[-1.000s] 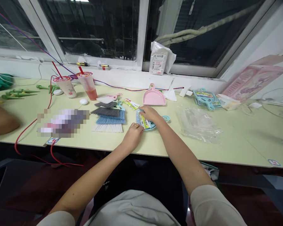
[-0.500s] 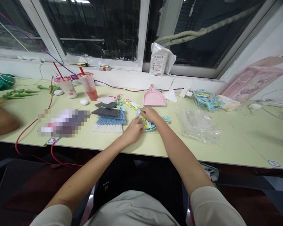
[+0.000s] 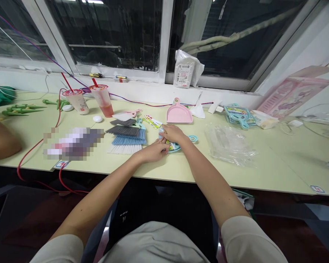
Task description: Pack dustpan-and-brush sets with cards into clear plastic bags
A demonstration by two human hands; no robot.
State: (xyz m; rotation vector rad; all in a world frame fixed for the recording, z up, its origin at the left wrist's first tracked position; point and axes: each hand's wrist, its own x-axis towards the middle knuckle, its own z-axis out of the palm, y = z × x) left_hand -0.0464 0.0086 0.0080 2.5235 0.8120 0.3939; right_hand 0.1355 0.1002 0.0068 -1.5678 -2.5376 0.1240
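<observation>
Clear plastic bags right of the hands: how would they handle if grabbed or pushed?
The clear plastic bags lie crumpled and wrinkled on the table, so they are probably floppy and would sag when lifted. They look thin, so likely very light. The glossy film suggests a push would slide or bunch them, not move them as one.

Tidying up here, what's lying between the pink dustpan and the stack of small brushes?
In the head view, a printed paper label lies between the pink plastic dustpan and the stacked small brushes.
</observation>
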